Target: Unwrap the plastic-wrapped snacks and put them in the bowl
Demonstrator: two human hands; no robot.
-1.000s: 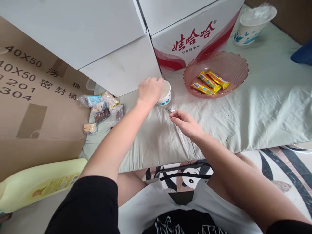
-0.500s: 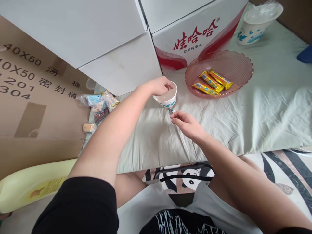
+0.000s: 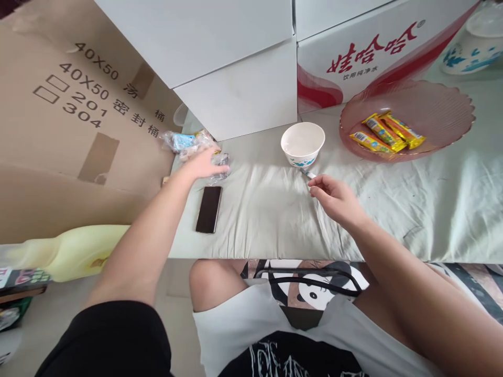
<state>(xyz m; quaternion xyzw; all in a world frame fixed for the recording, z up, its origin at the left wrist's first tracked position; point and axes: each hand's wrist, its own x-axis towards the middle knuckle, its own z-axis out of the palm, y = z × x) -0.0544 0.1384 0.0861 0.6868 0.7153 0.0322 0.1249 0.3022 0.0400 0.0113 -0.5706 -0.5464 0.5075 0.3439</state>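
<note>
My left hand [image 3: 202, 163] is over the pile of small plastic-wrapped snacks [image 3: 184, 141] at the left, its thumb apart from its fingers. Clear wrapping shows around its fingertips; nothing is plainly gripped. My right hand [image 3: 334, 198] pinches a slim, white, stick-like thing [image 3: 308, 173] with a dark tip, which points at the base of a paper bowl [image 3: 302, 142]. The bowl is white with a blue print, stands upright and shows no contents. A dark phone [image 3: 208, 209] lies flat just nearer to me than my left hand.
A pink scalloped bowl [image 3: 444, 120] holds several yellow snack packets [image 3: 385, 131]. White cartons [image 3: 243, 99] stand behind; a brown cardboard box [image 3: 98, 157] stands left. Another printed paper container [image 3: 469, 52] is at the back right. A pale yellow bottle [image 3: 86, 246] lies at the lower left.
My left hand has left the inside of the paper bowl and moved left to the wrapped snacks. The view has shifted left, uncovering the phone. My right hand stays by the bowl.
</note>
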